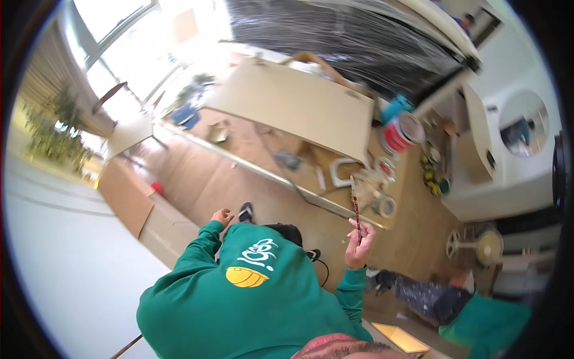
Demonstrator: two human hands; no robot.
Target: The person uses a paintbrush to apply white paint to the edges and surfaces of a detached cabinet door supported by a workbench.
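In my right hand (359, 244) is a thin red-and-dark stick (357, 212) with a pale tip, like a slim paintbrush. My fingers grip its lower end, and its tip points away over the near right corner of a low paper-covered table (239, 139). A roll of tape (385, 206) and crumpled pale material (368, 185) lie beside the tip. Near my waist, my left hand (223, 217) hangs with loosely bent fingers, some apart, and nothing visible in it. A large beige panel (293, 105) rests across the table.
A red-and-white bucket (402, 133) stands at the table's right end. Beyond the table is something wrapped in dark plastic film (341, 42). Another person (430, 297) in paint-spattered trousers is at lower right. A fan (489, 246) stands at right, and a long cardboard-coloured box (149, 209) at left.
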